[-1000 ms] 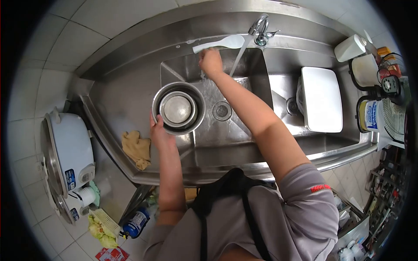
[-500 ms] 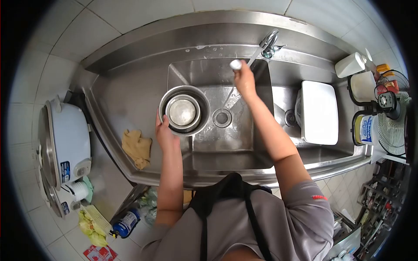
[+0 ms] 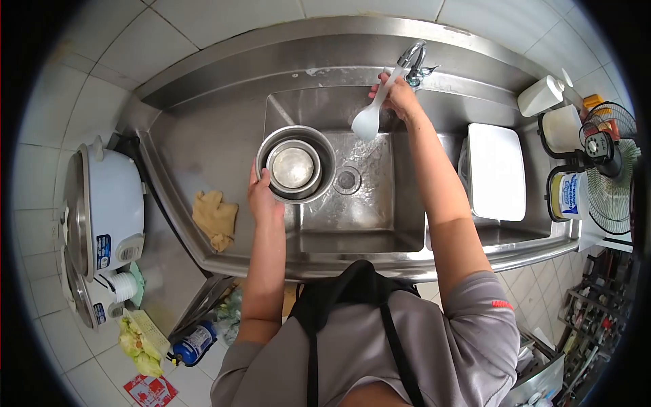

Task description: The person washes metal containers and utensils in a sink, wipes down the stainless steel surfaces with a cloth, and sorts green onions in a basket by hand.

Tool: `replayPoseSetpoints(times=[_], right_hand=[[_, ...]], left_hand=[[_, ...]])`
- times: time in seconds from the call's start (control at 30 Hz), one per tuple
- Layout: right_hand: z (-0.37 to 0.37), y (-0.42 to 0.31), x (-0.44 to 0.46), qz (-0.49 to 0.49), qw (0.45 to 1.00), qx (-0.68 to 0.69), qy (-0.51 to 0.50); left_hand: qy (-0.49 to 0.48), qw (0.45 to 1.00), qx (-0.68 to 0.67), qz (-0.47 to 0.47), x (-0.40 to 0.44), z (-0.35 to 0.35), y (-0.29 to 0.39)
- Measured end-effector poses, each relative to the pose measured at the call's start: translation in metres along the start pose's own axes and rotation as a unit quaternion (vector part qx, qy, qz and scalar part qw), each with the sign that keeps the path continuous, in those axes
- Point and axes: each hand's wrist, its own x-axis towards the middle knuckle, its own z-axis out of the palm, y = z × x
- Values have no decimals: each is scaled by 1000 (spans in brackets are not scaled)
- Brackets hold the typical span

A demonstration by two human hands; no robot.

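Observation:
My left hand [image 3: 263, 195] grips the rim of a round metal pot [image 3: 328, 154] at the left side of the sink basin. A smaller metal bowl [image 3: 293, 167] sits inside that pot. Under the running faucet [image 3: 413, 54], my right hand [image 3: 400, 96] holds a white spoon [image 3: 367, 123] by its handle, with the broad end pointing down toward the basin. Water falls onto the spoon's handle. Some of my right fingers show spread behind the handle.
A tan cloth [image 3: 215, 219] lies on the left drainboard. The right basin holds a white-lidded container [image 3: 497, 171]. A white bottle [image 3: 540, 96] and a small fan [image 3: 601, 146] stand at the right. Rice cookers [image 3: 115, 207] are at the left.
The white spoon was lifted from the back ledge and brought right, under the water stream, in my right hand. My left hand still holds the pot.

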Motion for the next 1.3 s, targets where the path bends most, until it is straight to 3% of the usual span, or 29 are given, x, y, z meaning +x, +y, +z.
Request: replayPoseSetpoints(times=[0.13, 0.23, 0.33, 0.5, 0.63, 0.77, 0.97, 1.1, 1.13, 1.17, 1.2, 1.23, 1.27, 1.3], right_hand=[[0, -5, -5, -55, 994, -48, -76], [-5, -5, -7, -153, 962, -183, -132], [-12, -3, -4, -218, 914, -341, -21], [-11, -29, -66, -224, 856, -466, 6], [-1, -62, -107, -207, 935, -249, -142], [17, -81, -126, -199, 923, -164, -285], [-10, -23, -90, -194, 816, -380, -390], [-50, -35, -81, -199, 842, -447, -229], [-64, -39, -76, -181, 867, -435, -164], [-86, -35, -55, -151, 857, -481, -104], [-94, -42, -45, -96, 824, -558, 10], [-101, -44, -38, -125, 770, -616, 106], [-104, -45, -28, -143, 751, -616, 189], [-111, -38, -11, -217, 720, -622, 218]], left_hand=[[7, 1000, -5, -18, -13, 8, 7], [30, 999, 14, -28, -13, 10, 6], [15, 999, 23, -31, -8, 7, -1], [-1, 999, 33, -36, 0, 16, -14], [-38, 996, 50, -58, 24, 29, -33], [-108, 988, 53, -93, 51, 46, -59], [-130, 985, 25, -115, 56, 96, -74], [-103, 987, 44, -116, 61, 115, -89], [-107, 987, 39, -116, 63, 117, -94], [-111, 986, 33, -116, 67, 118, -100], [-116, 986, 29, -115, 69, 119, -106], [-120, 985, 25, -117, 70, 120, -108], [-116, 985, 25, -121, 70, 120, -111], [-112, 985, 25, -125, 68, 121, -112]])
